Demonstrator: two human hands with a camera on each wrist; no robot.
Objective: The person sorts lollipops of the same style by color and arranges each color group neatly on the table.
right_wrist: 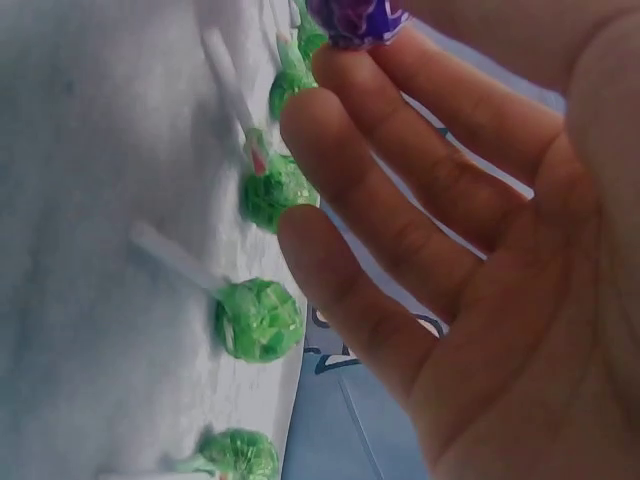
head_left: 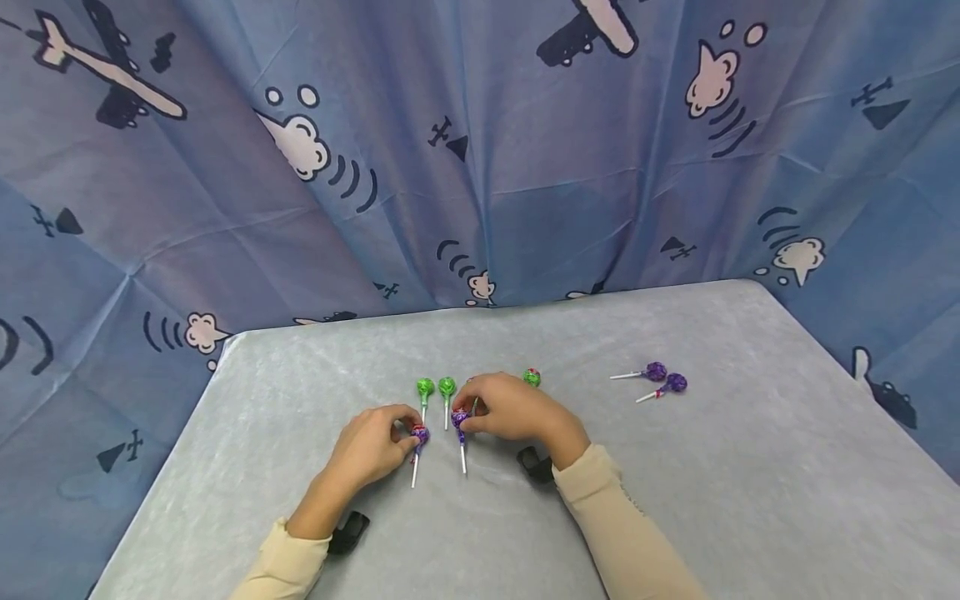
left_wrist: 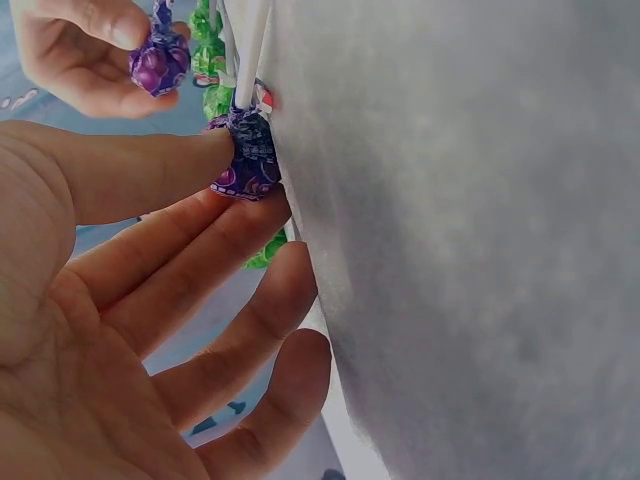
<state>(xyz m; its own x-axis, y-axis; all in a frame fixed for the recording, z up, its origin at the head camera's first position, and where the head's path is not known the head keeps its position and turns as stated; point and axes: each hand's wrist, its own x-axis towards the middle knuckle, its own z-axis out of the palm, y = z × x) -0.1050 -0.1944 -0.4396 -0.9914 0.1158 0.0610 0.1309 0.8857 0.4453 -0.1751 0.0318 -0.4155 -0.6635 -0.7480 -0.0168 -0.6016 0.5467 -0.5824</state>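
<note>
My left hand (head_left: 378, 442) pinches the wrapped head of a purple lollipop (head_left: 421, 434) between thumb and fingers; its white stick points toward me. In the left wrist view this lollipop (left_wrist: 252, 160) is at or very near the tabletop. Just to the right, my right hand (head_left: 517, 408) pinches a second purple lollipop (head_left: 460, 421) by its head, stick also toward me. The left wrist view shows that lollipop (left_wrist: 160, 65) held apart from the first. Green lollipops (head_left: 425, 387) lie in a row beyond the hands, some partly hidden behind the right hand.
Two more purple lollipops (head_left: 656, 372) lie at the right of the grey-covered table (head_left: 750, 483), sticks pointing left. A green lollipop (head_left: 532, 377) shows just beyond the right hand. A blue curtain (head_left: 405, 167) with printed planes hangs behind the table's far edge.
</note>
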